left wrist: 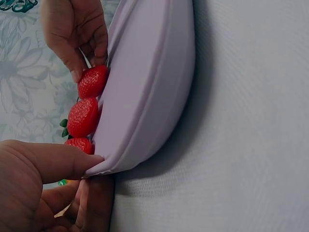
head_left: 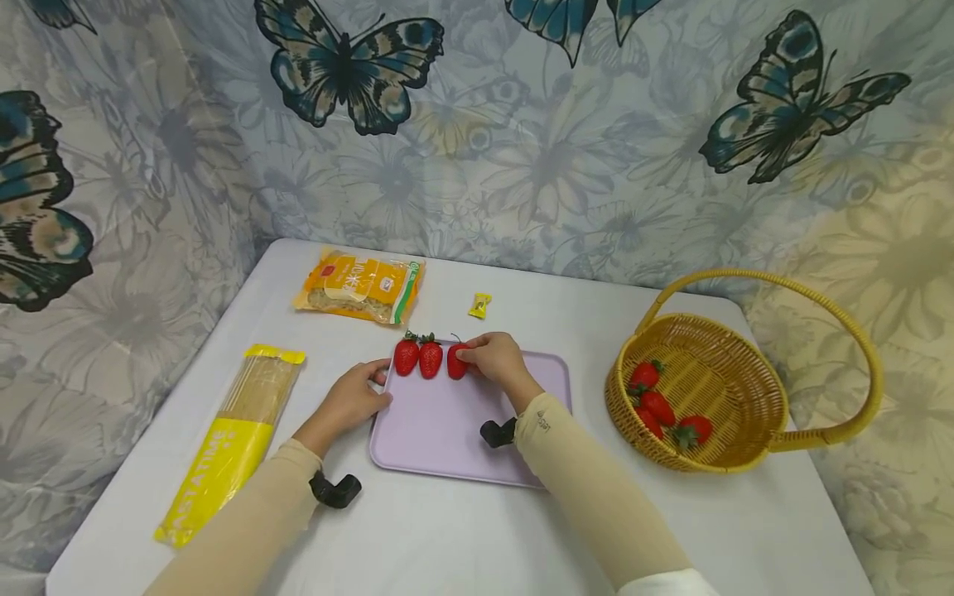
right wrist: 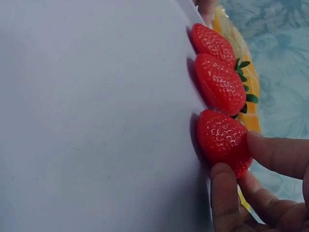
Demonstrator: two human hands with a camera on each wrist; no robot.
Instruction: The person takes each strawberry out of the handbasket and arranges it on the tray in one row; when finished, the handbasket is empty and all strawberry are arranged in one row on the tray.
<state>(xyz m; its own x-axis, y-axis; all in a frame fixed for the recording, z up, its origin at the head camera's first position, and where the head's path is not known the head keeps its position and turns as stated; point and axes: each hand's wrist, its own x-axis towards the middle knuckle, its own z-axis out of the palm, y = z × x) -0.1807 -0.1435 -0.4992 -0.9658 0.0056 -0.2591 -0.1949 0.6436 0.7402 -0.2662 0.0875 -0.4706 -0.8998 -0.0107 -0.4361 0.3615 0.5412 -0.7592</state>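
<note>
A lilac tray (head_left: 440,430) lies on the table with three red strawberries along its far edge. My right hand (head_left: 493,360) pinches the rightmost strawberry (right wrist: 221,140) between thumb and fingers. To its left, the middle strawberry (head_left: 430,360) and the left strawberry (head_left: 406,356) sit side by side, green leaves pointing away from me. At the tray's left far corner, my left hand (head_left: 354,397) grips the rim. In the left wrist view, its thumb (left wrist: 67,162) lies on top of the rim and its fingers are below.
Right of the tray stands a yellow wicker basket (head_left: 745,451) with a tall handle and several strawberries inside. A yellow pasta packet (head_left: 231,447) lies to the left. Behind the tray are an orange food bag (head_left: 361,285) and a small yellow wrapped candy (head_left: 480,305).
</note>
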